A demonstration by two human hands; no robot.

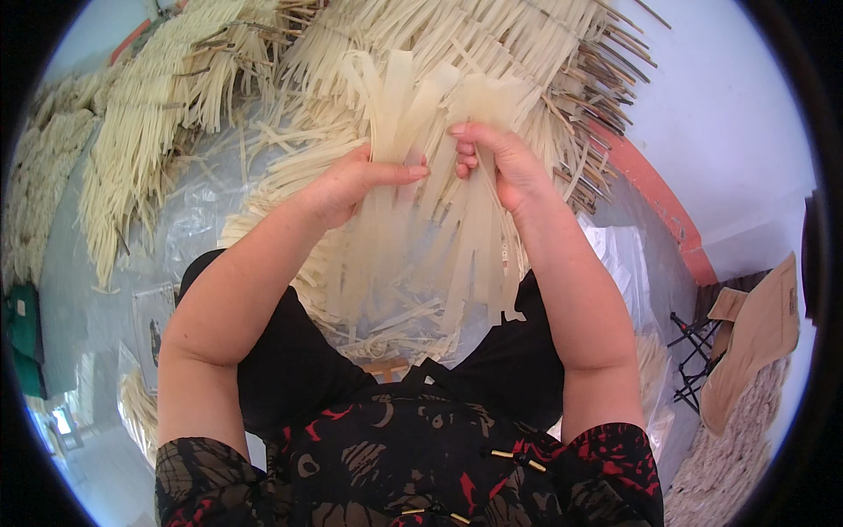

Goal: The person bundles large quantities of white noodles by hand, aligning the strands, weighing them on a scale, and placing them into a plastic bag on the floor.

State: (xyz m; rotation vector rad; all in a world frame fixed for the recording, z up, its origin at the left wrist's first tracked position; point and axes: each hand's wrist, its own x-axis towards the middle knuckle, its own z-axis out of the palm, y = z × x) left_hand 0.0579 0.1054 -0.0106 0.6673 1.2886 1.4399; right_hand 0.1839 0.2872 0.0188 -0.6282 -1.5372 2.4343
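My left hand [352, 181] is closed around a bundle of wide, pale, translucent strips [394, 109] that look like dried flat noodles. Their tops fan out above its thumb, and the lower ends hang down between my knees. Beside it on the right, my right hand [504, 161] grips a second bunch of strips [475, 257], with thumb and curled fingers pinching near the top. The lower ends of the two bunches hang apart. Behind both hands lies a large heap of similar strips [421, 26] hung over thin sticks [609, 72].
At the left stands another heap of strips [145, 125] on sticks. Broken pieces [395, 336] litter the grey floor [197, 217] between my knees. Clear plastic bags [619, 257] lie at my right. A tan folding chair [751, 349] stands by the white wall [711, 132].
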